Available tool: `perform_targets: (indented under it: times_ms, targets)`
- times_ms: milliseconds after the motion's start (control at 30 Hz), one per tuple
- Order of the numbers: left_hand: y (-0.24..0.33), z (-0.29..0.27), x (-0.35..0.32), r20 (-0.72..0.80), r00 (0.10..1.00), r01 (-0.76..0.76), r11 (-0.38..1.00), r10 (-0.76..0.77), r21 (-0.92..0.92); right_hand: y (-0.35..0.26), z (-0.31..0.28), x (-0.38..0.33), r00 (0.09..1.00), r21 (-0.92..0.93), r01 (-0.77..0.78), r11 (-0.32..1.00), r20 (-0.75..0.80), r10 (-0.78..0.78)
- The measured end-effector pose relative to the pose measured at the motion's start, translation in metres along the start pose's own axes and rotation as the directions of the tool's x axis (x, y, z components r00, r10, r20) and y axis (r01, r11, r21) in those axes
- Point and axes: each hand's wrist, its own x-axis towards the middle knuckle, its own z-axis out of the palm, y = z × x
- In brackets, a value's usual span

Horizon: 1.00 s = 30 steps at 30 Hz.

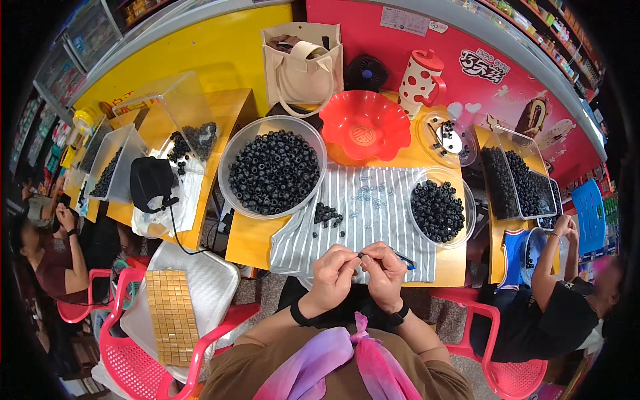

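Cloth (380, 230), grey-striped, bears loose black beads (325, 214); over its near edge, left hand (333, 273) and right hand (385, 273) pinch one small dark piece (361, 255). Beyond, I see a red bowl (363, 115).

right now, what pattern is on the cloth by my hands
Grey with white stripes: the cloth shows best in the head view.

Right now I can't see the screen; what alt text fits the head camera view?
A person's left hand and right hand hold a small black piece together over a gray-and-white striped cloth. Beyond them are a large tub and a smaller tub, both holding black pieces, and a red wavy-rimmed bowl.
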Motion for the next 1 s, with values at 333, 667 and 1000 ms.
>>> perform_targets:
  times_ms: [333, 667, 1000]
  targets:
    - [-0.003, -0.005, 0.009, 0.164, 0.975, 0.164, 0.985, -0.153, -0.056, 0.01, -0.011, 0.006, 0.867, 0.645, -0.433, 0.63, 0.105, 0.488]
    - [-0.015, -0.006, 0.003, 0.227, 0.883, 0.467, 0.731, -0.41, -0.498, -0.008, -0.047, 0.012, 0.961, -0.837, 0.255, 0.485, 0.161, -0.227]
    - [-0.02, -0.007, 0.003, 0.249, 0.847, 0.526, 0.674, -0.47, -0.518, 0.002, -0.077, 0.009, 0.936, -0.907, 0.348, 0.238, 0.323, -0.139]
